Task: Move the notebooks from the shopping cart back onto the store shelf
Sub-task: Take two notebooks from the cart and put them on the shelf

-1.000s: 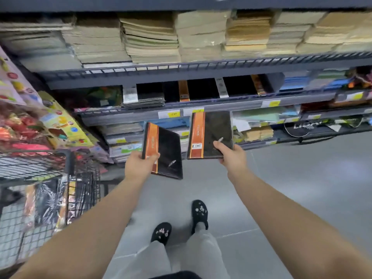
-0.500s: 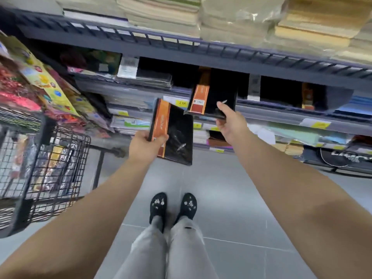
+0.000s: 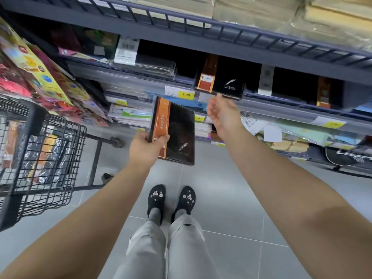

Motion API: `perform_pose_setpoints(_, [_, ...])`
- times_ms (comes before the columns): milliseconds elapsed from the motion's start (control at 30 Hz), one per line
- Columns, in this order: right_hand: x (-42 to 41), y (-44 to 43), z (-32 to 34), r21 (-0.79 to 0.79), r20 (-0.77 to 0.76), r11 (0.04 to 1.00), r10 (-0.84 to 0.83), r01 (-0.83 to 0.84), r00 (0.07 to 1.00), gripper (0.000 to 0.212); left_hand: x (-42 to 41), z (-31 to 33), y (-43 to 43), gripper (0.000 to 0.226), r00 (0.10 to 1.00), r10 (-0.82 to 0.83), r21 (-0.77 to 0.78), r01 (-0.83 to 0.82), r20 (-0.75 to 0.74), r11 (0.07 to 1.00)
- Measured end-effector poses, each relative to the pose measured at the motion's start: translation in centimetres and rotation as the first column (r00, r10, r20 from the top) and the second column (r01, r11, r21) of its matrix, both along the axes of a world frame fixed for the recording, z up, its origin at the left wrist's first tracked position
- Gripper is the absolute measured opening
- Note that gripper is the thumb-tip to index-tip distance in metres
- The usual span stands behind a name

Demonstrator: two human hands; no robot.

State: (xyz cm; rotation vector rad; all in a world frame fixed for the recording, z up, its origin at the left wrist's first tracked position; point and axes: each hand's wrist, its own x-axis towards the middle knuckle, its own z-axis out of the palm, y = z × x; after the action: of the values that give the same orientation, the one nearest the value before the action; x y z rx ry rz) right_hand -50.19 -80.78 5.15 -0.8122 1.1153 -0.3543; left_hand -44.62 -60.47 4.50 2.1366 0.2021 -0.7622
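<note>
Grey tiled floor below — colourful packets hang left, yellow price tag ahead.

We count three orange-banded notebooks, two hands, one shopping cart at the left, two black shoes at bottom centre.

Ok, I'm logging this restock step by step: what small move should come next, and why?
Probably the left hand should lift its black-and-orange notebook up and forward onto the shelf, on or beside the matching notebook lying at its front edge. The right hand is open and holds nothing, so the held notebook is the one not yet shelved.
</note>
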Motion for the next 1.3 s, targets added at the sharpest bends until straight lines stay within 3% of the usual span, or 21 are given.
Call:
perform_pose_setpoints(167, [2.3, -1.6, 0.7, -0.117, -0.116, 0.993, -0.030, 0.016, 0.993, 0.019, 0.2, 0.7, -0.5, 0.022, 1.000, 0.011, -0.073, -0.011, 0.009, 0.997])
perform_pose_setpoints(300, [1.5, -0.4, 0.5, -0.149, -0.172, 0.985, 0.062, -0.089, 0.983, 0.021, 0.1, 1.1, -0.5, 0.034, 0.999, 0.032, -0.110, -0.031, 0.010, 0.993])
perform_pose_setpoints(433, [-1.3, 1.9, -0.1, -0.245, -0.305, 0.931, 0.190, -0.269, 0.933, 0.029, -0.7, 1.8, 0.4, 0.018, 0.999, 0.019, -0.195, -0.027, -0.047, 0.980])
perform_pose_setpoints(500, [-3.0, 2.9, 0.0, -0.196, -0.348, 0.896, 0.316, -0.398, 0.883, 0.034, -1.4, 2.4, 0.9, 0.017, 0.997, 0.004, -0.239, -0.021, -0.073, 0.971])
perform_pose_setpoints(600, [-4.8, 3.8, 0.6, -0.063, -0.290, 0.863, 0.464, -0.501, 0.837, 0.036, -2.2, 3.3, 1.0, 0.016, 0.995, -0.019, -0.291, -0.009, -0.094, 0.957])
perform_pose_setpoints(733, [-6.8, 3.6, 2.4, -0.063, -0.233, 0.916, 0.372, -0.396, 0.898, 0.029, -2.5, 4.2, -1.0, 0.019, 0.992, -0.069, -0.342, 0.028, -0.107, 0.939])
perform_pose_setpoints(900, [-8.8, 3.3, 4.3, -0.098, -0.251, 0.873, 0.443, -0.478, 0.861, 0.028, -2.0, 5.3, -5.9, 0.018, 0.991, -0.062, -0.407, 0.009, -0.119, 0.914])
perform_pose_setpoints(1000, [-9.0, 2.7, 4.6, -0.122, -0.197, 0.874, 0.443, -0.470, 0.874, 0.029, -0.9, 4.9, -8.7, 0.019, 0.988, -0.141, -0.398, 0.104, -0.064, 0.911])
perform_pose_setpoints(1133, [-7.0, 0.2, 4.6, -0.109, -0.088, 0.951, 0.281, -0.289, 0.956, 0.015, 1.2, 4.0, -11.4, 0.018, 0.972, -0.123, -0.435, 0.023, -0.202, 0.900])
perform_pose_setpoints(1233, [-4.9, -1.9, 4.1, -0.056, -0.072, 0.976, 0.206, -0.210, 0.976, 0.018, 2.8, 1.9, -11.3, 0.039, 0.963, -0.108, -0.374, 0.008, -0.248, 0.927])
perform_pose_setpoints(1300, [-4.3, -2.4, 3.2, -0.019, -0.097, 0.985, 0.172, -0.174, 0.980, 0.016, 3.4, 0.2, -10.6, 0.058, 0.948, -0.287, -0.332, 0.228, -0.139, 0.915])
